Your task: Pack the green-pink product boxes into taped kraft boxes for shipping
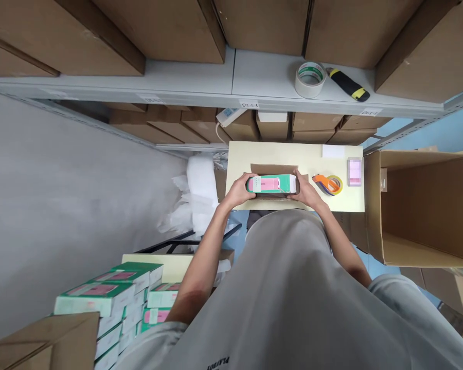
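Note:
A green and white product box with a pink picture on top is held level between my two hands. My left hand grips its left end, thumb and fingers on opposite sides. At the other end, my right hand is closed around the white corner. Beneath the product box lies an open brown carton, its flaps spread on the pale yellow table. To the right of my right hand rests an orange tape dispenser with a yellow roll.
A pink-labelled small box lies at the table's right. Beside it stands a large open carton. The shelf ahead carries cartons, a tape roll and a utility knife. Green boxes are stacked lower left, near white wrap.

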Tool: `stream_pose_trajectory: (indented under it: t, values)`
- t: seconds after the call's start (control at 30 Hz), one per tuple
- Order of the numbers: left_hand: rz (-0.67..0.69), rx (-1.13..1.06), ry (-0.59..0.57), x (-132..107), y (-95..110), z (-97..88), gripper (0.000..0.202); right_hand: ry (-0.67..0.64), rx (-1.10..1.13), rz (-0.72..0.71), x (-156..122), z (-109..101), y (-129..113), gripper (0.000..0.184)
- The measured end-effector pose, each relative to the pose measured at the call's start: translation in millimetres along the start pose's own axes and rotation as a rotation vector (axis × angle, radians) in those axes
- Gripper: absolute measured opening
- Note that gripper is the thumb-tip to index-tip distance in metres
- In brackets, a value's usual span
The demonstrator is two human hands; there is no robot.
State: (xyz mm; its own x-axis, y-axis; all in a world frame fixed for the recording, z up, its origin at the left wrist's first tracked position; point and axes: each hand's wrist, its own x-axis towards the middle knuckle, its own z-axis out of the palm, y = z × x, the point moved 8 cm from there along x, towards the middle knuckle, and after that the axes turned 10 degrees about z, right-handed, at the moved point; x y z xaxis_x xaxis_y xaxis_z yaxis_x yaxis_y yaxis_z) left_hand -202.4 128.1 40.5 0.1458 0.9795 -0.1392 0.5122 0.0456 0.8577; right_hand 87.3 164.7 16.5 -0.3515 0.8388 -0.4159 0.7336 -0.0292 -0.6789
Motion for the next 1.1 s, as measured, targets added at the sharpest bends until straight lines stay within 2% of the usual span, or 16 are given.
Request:
stream_pose_trajectory:
  t: [0.07, 0.27, 0.4, 0.57, 0.77, 0.87, 0.97, 1.03, 1.1]
  values:
    - [0.014, 0.073, -0.011, 1.2, -3.6, 1.0, 0.072, 0.011, 0.02, 0.0, -2.9, -1.1, 1.2, 0.119]
    - [0.064, 0.258, -0.092, 13.4, -5.7, 17.2, 0.073, 0.041, -0.118, -0.122, 0.1, 3.4, -3.5, 0.083]
    - [0.11, 0.373, -0.184, 22.4, -6.6, 34.7, 0.066, 0.036, -0.285, -0.146, 13.0, 7.5, -2.9, 0.076]
    - [0.108, 0.616, -0.297, 28.0, -12.8, 55.3, 0.065, -0.015, -0.438, -0.225, 20.7, 15.1, -10.3, 0.055]
    - [0.11, 0.671, -0.284, 24.5, -15.4, 62.6, 0.047, 0.022, -0.399, -0.23, 12.4, 12.9, -11.6, 0.048]
    - [0.127, 0.589, -0.175, 12.5, -7.4, 51.3, 0.045, 0.062, -0.337, -0.23, 0.4, 6.1, -9.2, 0.047]
    - [0.112, 0.507, 0.086, -10.6, 2.2, 22.9, 0.044, 0.18, -0.254, -0.233, -16.3, -9.3, -2.8, 0.048]
    - [0.049, 0.483, 0.283, -30.9, 2.6, 2.8, 0.044, 0.309, -0.204, -0.198, -27.3, -22.6, 6.1, 0.043]
    - [-0.041, 0.445, 0.423, -48.9, -2.6, -8.6, 0.054, 0.418, -0.15, -0.126, -34.9, -32.4, 17.4, 0.037]
